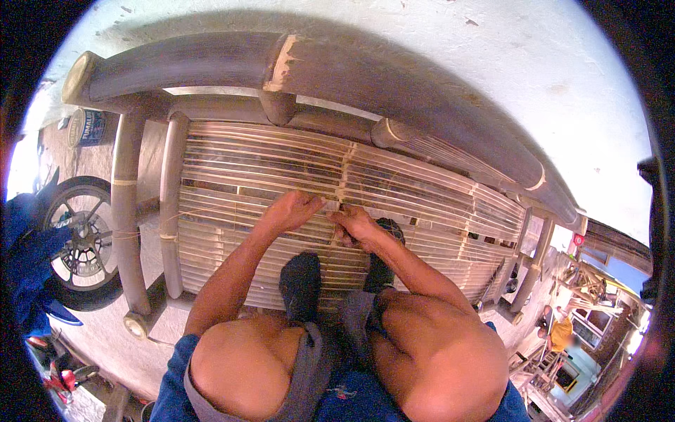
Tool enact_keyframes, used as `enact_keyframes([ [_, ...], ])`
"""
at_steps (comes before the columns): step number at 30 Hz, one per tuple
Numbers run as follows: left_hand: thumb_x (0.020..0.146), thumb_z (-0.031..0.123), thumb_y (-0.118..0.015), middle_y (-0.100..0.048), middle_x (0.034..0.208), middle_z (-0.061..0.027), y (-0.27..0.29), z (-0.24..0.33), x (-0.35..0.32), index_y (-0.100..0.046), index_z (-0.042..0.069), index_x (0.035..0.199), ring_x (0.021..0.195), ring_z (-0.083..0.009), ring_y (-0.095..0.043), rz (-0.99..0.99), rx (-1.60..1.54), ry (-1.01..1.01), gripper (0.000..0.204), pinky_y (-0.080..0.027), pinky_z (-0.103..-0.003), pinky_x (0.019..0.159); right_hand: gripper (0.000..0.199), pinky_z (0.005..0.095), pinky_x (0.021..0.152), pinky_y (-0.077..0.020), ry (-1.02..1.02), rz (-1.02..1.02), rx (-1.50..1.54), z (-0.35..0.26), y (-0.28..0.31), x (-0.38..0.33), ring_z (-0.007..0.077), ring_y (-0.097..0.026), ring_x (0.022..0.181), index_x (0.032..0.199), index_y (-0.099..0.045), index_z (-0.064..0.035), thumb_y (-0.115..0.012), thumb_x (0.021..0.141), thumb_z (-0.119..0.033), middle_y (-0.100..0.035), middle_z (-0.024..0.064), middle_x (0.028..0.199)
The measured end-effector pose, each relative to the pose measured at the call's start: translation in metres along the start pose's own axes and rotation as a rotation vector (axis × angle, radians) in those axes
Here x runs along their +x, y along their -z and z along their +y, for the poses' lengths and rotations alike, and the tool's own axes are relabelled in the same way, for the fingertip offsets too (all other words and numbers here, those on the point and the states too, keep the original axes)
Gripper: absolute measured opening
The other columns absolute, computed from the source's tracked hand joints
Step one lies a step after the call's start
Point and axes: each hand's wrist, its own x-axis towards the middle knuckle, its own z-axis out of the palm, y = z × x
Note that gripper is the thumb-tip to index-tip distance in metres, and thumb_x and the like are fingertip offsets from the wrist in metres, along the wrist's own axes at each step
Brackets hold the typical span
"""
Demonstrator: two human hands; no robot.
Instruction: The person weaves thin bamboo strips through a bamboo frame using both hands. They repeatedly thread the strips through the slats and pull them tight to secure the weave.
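Note:
A bamboo bench (200, 67) with a dark frame spreads out before me, its seat made of pale split slats (246, 158). Across the slats runs a lashed line (342, 176) of thin binding. At the near end of that line, my left hand (299, 209) is closed in a pinch. My right hand (357, 225) is closed right beside it, fingers curled, nearly touching the left. A pale bit of thin binding strip (330, 206) shows between the fingertips; the rest is hidden by the fingers. Both my feet rest on the slats, below the hands.
Bamboo posts (126, 204) and a thick back rail (408, 77) bound the bench, near a pale wall (562, 84). A motorbike wheel (83, 235) stands at left, with a tin (90, 128) behind. At far right are a person in yellow (560, 333) and piled bamboo pieces (590, 285).

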Motion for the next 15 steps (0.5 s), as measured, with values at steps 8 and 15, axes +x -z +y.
enact_keyframes([
  [8,0.102,0.051,-0.031,-0.072,0.093,-0.017,-0.02,0.004,0.019,-0.069,0.017,0.112,0.087,-0.036,-0.071,-0.259,0.683,0.026,0.052,-0.053,-0.057,0.081,0.015,0.0286,0.039,-0.0353,-0.244,-0.007,0.268,-0.011,-0.009,0.009,0.011,-0.043,0.045,0.089,-0.054,-0.0116,-0.056,0.096,-0.025,-0.051,-0.0009,0.064],
  [15,0.1,0.056,-0.036,-0.071,0.099,-0.0176,-0.043,-0.017,0.039,-0.044,0.02,0.14,0.093,-0.0393,-0.069,-0.123,0.422,-0.302,0.055,-0.054,-0.055,0.081,0.022,0.0333,0.044,-0.0395,-0.254,-0.019,0.434,0.0,-0.012,0.018,0.0155,-0.05,0.055,0.093,-0.056,-0.0128,-0.049,0.098,-0.033,-0.054,0.0021,0.072],
])
